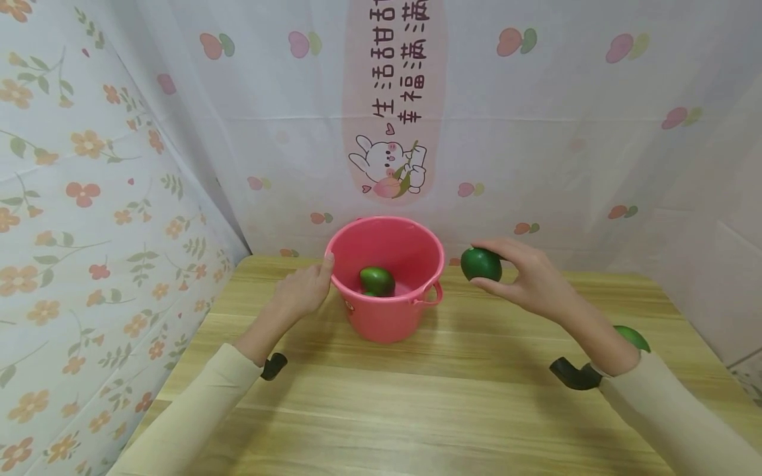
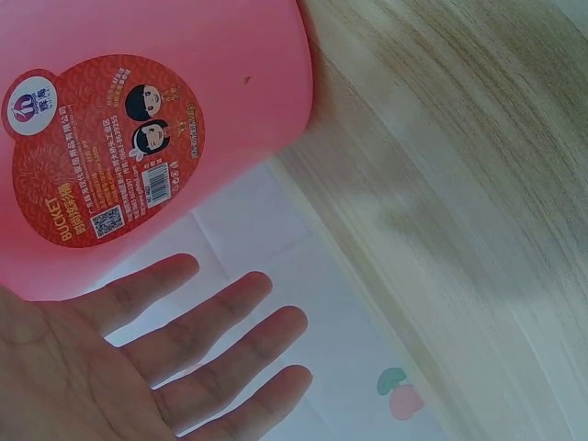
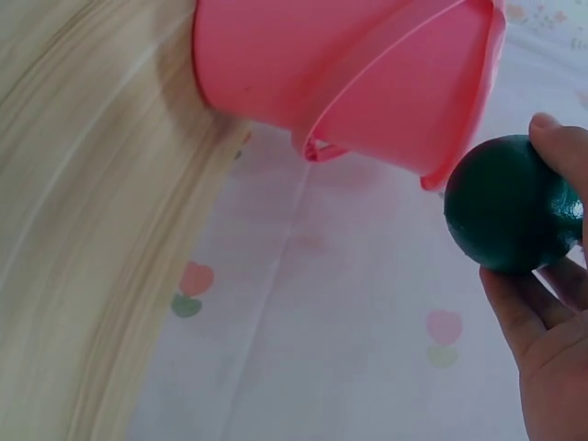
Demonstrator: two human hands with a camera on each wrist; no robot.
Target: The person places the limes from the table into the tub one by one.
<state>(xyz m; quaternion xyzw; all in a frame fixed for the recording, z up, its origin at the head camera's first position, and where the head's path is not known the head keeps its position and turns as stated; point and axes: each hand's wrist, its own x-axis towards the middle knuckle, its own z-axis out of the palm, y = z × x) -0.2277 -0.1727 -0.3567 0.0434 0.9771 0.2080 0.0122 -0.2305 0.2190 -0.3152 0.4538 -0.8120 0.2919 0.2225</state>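
Fruit (image 1: 481,265) pinched in right grip (image 1: 532,272) looks firm, light, slippery, best held mid-body; left grip (image 1: 305,289), fingers (image 2: 237,361) straight, touches bucket (image 1: 385,320).

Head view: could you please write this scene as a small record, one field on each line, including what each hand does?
Container: pink bucket, upright on the table
Bucket contents: green fruit; a bit more green shows below it, exact count unclear
Left hand: at the bucket's rim, fingers straight
Right hand: holds a dark green fruit in the air, right of the bucket
Other fruit: green, partly hidden behind the right forearm
Backdrop: printed curtain
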